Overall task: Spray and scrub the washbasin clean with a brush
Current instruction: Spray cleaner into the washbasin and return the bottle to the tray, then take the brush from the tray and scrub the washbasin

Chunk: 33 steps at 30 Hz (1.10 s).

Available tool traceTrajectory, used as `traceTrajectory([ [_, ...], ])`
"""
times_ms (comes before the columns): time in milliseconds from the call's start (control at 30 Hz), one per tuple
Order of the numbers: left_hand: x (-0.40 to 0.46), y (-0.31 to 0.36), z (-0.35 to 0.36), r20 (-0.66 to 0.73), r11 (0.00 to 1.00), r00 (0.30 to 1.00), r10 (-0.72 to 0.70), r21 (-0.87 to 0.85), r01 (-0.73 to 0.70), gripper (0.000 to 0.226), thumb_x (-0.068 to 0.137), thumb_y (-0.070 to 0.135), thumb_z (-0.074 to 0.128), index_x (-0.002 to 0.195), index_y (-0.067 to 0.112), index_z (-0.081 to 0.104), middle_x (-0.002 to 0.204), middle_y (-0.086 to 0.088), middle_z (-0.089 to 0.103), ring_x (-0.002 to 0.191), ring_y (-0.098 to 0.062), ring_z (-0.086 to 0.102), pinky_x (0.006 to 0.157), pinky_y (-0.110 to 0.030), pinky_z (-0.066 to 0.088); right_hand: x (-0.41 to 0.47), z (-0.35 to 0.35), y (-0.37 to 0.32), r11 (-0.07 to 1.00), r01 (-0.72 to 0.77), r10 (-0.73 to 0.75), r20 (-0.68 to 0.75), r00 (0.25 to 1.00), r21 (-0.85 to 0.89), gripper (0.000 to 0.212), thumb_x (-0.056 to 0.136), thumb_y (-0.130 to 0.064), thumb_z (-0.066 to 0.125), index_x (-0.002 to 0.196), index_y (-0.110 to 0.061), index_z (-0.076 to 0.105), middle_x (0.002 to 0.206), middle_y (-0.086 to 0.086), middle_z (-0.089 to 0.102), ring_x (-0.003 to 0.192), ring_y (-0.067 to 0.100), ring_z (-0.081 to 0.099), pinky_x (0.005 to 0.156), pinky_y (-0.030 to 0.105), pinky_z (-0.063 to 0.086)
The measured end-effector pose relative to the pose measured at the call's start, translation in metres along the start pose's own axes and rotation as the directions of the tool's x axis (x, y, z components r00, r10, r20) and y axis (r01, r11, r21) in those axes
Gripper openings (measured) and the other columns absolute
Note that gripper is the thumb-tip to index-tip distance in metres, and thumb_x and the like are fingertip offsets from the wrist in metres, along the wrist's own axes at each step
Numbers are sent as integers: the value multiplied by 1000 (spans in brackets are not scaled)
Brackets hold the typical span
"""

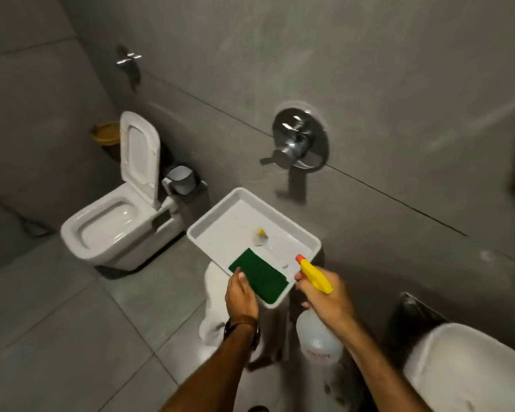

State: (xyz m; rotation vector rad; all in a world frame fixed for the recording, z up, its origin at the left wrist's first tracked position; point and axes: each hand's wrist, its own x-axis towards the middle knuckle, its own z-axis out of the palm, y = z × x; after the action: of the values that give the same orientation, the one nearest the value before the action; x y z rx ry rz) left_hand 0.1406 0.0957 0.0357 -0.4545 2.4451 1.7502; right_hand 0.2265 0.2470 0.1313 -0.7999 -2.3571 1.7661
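Note:
A white rectangular washbasin [311,241] stands against the grey wall at centre. My left hand [241,295] grips a green scouring pad [260,275] by its near corner, and the pad lies over the basin's front rim. My right hand [324,298] holds a clear spray bottle [317,337] by its neck. Its yellow trigger head with orange nozzle [313,273] points into the basin. A small yellow-tipped brush [262,237] with a pale handle rests on the basin floor near the drain.
A chrome mixer tap [299,141] is set in the wall above the basin. A white toilet [116,221] with raised lid stands at the left, a small bin [180,179] beside it. Another white fixture [470,367] sits at the lower right.

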Motion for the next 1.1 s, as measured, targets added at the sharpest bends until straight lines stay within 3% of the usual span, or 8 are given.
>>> traceTrajectory([
  [167, 77, -34, -13, -148, 988, 977, -152, -32, 149, 35, 102, 19, 43, 128, 3, 61, 130, -17, 64, 122, -34, 58, 105, -33, 40, 96, 90, -2, 979, 205, -203, 143, 969, -2, 39, 87, 2, 78, 101, -35, 80, 100, -5, 80, 96, 11, 76, 92, 35, 60],
  [333, 126, -62, -3, -177, 954, 938, -299, -94, 286, 36, 101, 20, 49, 131, 4, 59, 133, -16, 63, 125, -34, 56, 106, -30, 38, 178, 178, -3, 956, 262, -282, 158, 946, 134, 26, 93, 3, 71, 116, -5, 78, 112, 7, 78, 107, 17, 74, 97, 32, 56],
  [433, 142, -74, 6, -162, 928, 918, -362, -154, 339, 36, 97, 20, 58, 131, 11, 61, 127, -11, 66, 119, -30, 59, 96, -24, 35, 213, 218, -1, 947, 273, -300, 161, 940, 172, 24, 93, -9, 76, 117, -9, 79, 113, 5, 78, 104, 12, 73, 89, 19, 55],
  [733, 161, -75, 23, -126, 894, 895, -429, -200, 400, 38, 88, 10, 69, 125, 16, 66, 110, 1, 74, 90, -12, 64, 93, -24, 47, 252, 266, 35, 958, 234, -264, 195, 945, 163, 33, 87, -29, 83, 117, -18, 80, 107, -13, 78, 102, 6, 73, 83, 10, 54],
  [900, 162, -68, 22, -136, 886, 883, -450, -190, 422, 36, 88, 9, 69, 123, 17, 67, 100, 3, 73, 85, -13, 62, 87, -22, 46, 258, 241, 44, 956, 268, -209, 362, 909, -121, 67, 65, -15, 91, 124, -34, 66, 121, -18, 69, 111, 5, 66, 86, 10, 52],
  [967, 162, -66, 20, -138, 887, 881, -452, -175, 428, 38, 87, 8, 69, 124, 16, 67, 105, -2, 76, 85, -14, 61, 85, -21, 44, 253, 217, 60, 943, 224, -165, 241, 956, -244, 60, 62, -3, 84, 108, -36, 64, 113, -13, 66, 103, 8, 65, 79, 16, 51],
  [1033, 162, -67, 20, -146, 890, 881, -449, -160, 427, 40, 86, 7, 69, 125, 15, 67, 104, -7, 76, 84, -15, 61, 84, -20, 43, 244, 190, 84, 905, 117, -144, -34, 989, -409, 46, 69, 3, 75, 91, -34, 61, 100, -8, 65, 96, 21, 65, 74, 26, 49],
  [1100, 161, -68, 21, -151, 896, 887, -437, -154, 416, 41, 86, 7, 68, 127, 13, 65, 100, -9, 76, 85, -17, 62, 85, -20, 42, 235, 169, 102, 815, -53, -83, -207, 975, -578, 28, 83, -4, 70, 101, -25, 67, 104, 2, 68, 104, 29, 61, 79, 35, 50],
])
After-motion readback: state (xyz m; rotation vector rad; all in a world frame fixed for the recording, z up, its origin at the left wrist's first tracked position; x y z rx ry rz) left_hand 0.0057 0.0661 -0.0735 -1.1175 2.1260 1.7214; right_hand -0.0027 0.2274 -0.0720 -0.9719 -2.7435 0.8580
